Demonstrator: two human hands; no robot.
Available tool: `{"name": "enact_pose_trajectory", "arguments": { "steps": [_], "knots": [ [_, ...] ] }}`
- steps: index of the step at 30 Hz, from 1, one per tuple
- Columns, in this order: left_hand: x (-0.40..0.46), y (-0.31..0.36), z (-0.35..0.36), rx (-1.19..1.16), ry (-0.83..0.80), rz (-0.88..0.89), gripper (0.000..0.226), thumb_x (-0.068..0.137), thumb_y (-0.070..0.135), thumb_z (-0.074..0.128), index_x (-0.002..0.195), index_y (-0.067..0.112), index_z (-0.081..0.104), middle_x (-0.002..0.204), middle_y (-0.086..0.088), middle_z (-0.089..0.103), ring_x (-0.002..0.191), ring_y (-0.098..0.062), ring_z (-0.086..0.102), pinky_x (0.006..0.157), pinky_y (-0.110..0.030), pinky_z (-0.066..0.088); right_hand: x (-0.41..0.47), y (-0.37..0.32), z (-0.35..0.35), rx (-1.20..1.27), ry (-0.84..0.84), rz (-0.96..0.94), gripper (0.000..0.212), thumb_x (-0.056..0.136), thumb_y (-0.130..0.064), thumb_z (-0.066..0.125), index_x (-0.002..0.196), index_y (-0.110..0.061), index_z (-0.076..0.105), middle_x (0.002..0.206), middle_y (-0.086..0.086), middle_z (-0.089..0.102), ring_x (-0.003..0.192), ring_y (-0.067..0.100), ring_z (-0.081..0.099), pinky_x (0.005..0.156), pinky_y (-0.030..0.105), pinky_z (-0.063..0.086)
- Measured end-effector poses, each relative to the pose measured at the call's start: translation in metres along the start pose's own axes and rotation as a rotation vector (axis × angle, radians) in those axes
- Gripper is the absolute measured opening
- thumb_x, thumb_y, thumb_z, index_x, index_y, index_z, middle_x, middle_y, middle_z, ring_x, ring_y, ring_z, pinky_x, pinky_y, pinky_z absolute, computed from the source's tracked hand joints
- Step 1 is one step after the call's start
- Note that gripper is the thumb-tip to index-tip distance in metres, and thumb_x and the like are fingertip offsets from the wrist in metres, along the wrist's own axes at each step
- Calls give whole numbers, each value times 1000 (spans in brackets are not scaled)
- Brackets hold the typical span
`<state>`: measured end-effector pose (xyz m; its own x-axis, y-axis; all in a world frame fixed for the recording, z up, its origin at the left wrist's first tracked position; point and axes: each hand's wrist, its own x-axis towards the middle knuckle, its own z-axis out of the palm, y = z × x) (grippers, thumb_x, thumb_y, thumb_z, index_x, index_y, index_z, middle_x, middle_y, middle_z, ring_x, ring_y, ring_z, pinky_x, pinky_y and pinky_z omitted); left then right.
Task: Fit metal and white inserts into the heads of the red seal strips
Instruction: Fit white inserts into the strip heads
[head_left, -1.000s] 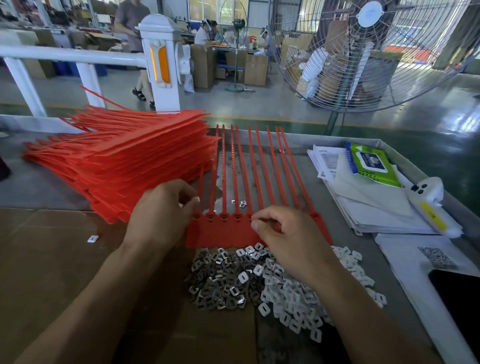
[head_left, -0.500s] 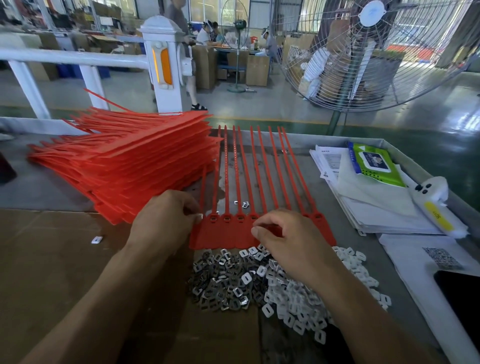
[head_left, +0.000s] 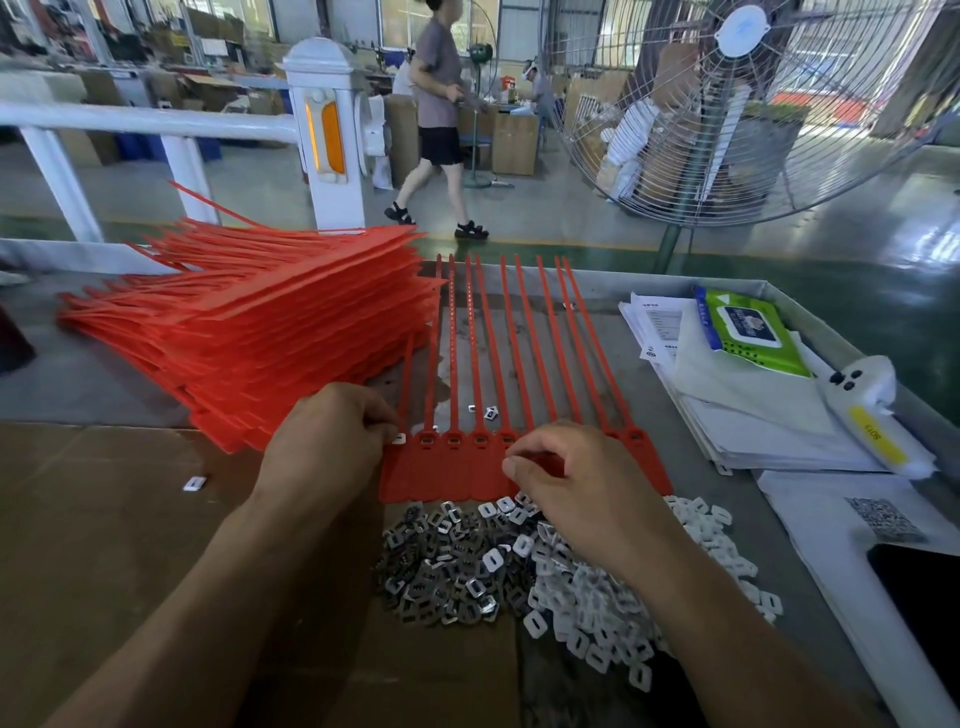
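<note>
A joined row of red seal strips (head_left: 457, 467) lies flat before me, tails pointing away, heads toward me. My left hand (head_left: 327, 441) pinches a white insert (head_left: 399, 439) at the leftmost head. Over the heads at the right half of the row, my right hand (head_left: 576, 478) has curled fingers pressed down; whatever is under them is hidden. Below the row lie a heap of metal inserts (head_left: 441, 566) and a heap of white inserts (head_left: 613, 613), side by side.
A tall stack of red strip sheets (head_left: 249, 332) sits at the left. Papers (head_left: 727, 415), a green wipes pack (head_left: 748, 332) and a white handheld device (head_left: 872, 410) lie at the right. Two loose inserts (head_left: 483, 411) rest between strips. A big fan (head_left: 727, 104) stands beyond; a person (head_left: 436, 119) walks past.
My left hand has brought a white insert onto the leftmost head. My right hand stays over the row. The person in the background has walked to the right.
</note>
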<state>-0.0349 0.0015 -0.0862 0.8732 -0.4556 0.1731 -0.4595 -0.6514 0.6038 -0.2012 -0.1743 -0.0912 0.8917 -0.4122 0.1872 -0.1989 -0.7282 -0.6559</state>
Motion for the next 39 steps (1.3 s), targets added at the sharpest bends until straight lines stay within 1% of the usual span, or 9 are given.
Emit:
{"name": "enact_pose_trajectory", "arguments": {
  "steps": [5,10,17,21,24,30,34,37,39],
  "knots": [
    [-1,2,1,1,20,-14,11,88,24,75,79,30,76,79,15,70,81,-12,65,77,-40,56,1,0,-1,-6,6,-15,13,97,-36,67,104,-30,77,98,-22,67,98,-16,55,75,-2,38],
    [-3,5,1,-4,22,-20,11,86,26,77,77,30,74,81,14,70,82,-12,64,78,-39,55,0,-1,-1,-15,7,-8,13,97,-37,67,103,-29,76,96,-21,67,93,-8,58,73,8,40],
    [-2,7,5,-39,27,-30,15,86,21,77,76,30,71,79,12,69,79,-9,63,75,-39,56,1,-2,-1,-20,4,1,14,98,-37,66,103,-29,77,97,-20,67,95,-5,58,77,11,40],
    [0,5,6,-72,0,-51,15,86,19,78,77,30,72,80,13,68,79,-5,61,72,-35,53,1,-1,-1,-29,7,6,15,97,-38,66,102,-29,77,97,-19,67,95,-4,59,79,14,43],
    [1,5,7,-87,-16,-64,14,85,20,79,78,30,73,82,13,70,83,-9,63,77,-38,55,1,-1,-2,-39,7,14,16,97,-40,66,104,-29,76,99,-19,67,96,-4,59,82,18,45],
    [5,8,7,-47,-50,-79,12,85,21,78,81,29,71,87,9,70,86,-13,64,81,-41,57,0,-1,-1,-58,14,6,16,97,-40,65,104,-30,76,99,-20,67,94,-7,57,75,10,38],
    [10,10,6,-14,-88,-111,15,84,21,78,84,30,66,94,6,68,97,-21,63,86,-44,55,1,-2,0,-82,20,-6,16,97,-40,66,104,-30,76,100,-20,67,92,-13,54,69,6,37],
    [10,15,7,28,-98,-89,14,86,20,74,91,28,65,101,3,68,101,-25,63,88,-43,54,2,-2,0,-101,23,-18,16,97,-40,66,104,-30,76,100,-21,66,93,-13,53,70,5,37],
    [9,18,9,70,-87,-67,16,86,19,71,89,31,62,103,3,70,103,-25,64,88,-42,53,2,-2,0,-113,25,-24,17,97,-40,65,104,-29,76,101,-21,65,94,-9,54,74,7,36]
  ]
}}
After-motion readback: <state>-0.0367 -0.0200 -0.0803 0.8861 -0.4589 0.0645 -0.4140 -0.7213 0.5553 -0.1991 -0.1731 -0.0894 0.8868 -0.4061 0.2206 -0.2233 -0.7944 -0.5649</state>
